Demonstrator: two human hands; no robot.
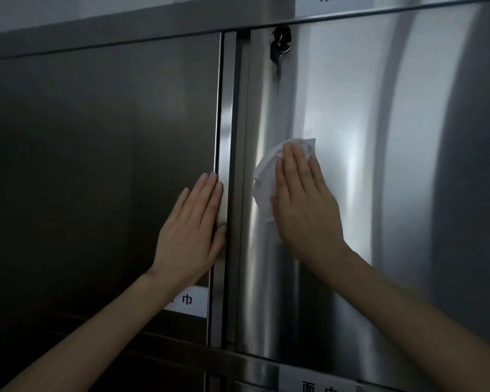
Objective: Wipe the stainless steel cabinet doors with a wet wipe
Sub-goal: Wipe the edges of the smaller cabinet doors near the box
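Brushed stainless steel cabinet doors (379, 165) look smooth, glossy with streaked reflections; the crumpled white wet wipe (266, 176) looks soft, matt; white paper label (187, 302).

The light is dim and uneven: the left door (102, 176) sits in deep grey shadow, while the right door (379, 171) catches broad, soft vertical bands of glare that run brightest just beside my right hand (303, 199). The whole picture is slightly soft, my forearms darken toward the bottom corners, and the cabinet's straight edges bow near the frame's edges
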